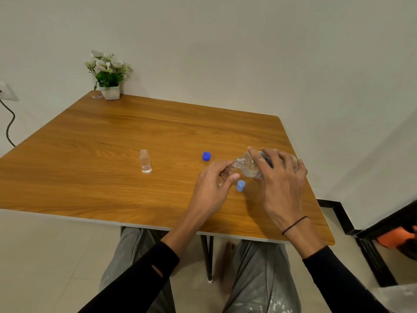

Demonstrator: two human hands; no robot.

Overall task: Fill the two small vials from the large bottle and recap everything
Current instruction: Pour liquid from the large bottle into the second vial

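My right hand [278, 177] grips the large clear bottle [249, 166], tipped over to the left with its open mouth against the small vial [226, 173] that my left hand [214, 184] holds on the wooden table [112, 143]. Most of that vial is hidden by my fingers. A second small vial [145, 161] stands upright and uncapped to the left, apart from both hands. A dark blue cap [206, 156] lies behind my left hand. A light blue cap [240, 185] lies between my two hands.
A white pot of artificial flowers [108, 75] stands at the table's far left corner against the wall. A wall socket with a black cable [8, 109] is at the left. My knees show below the table's near edge.
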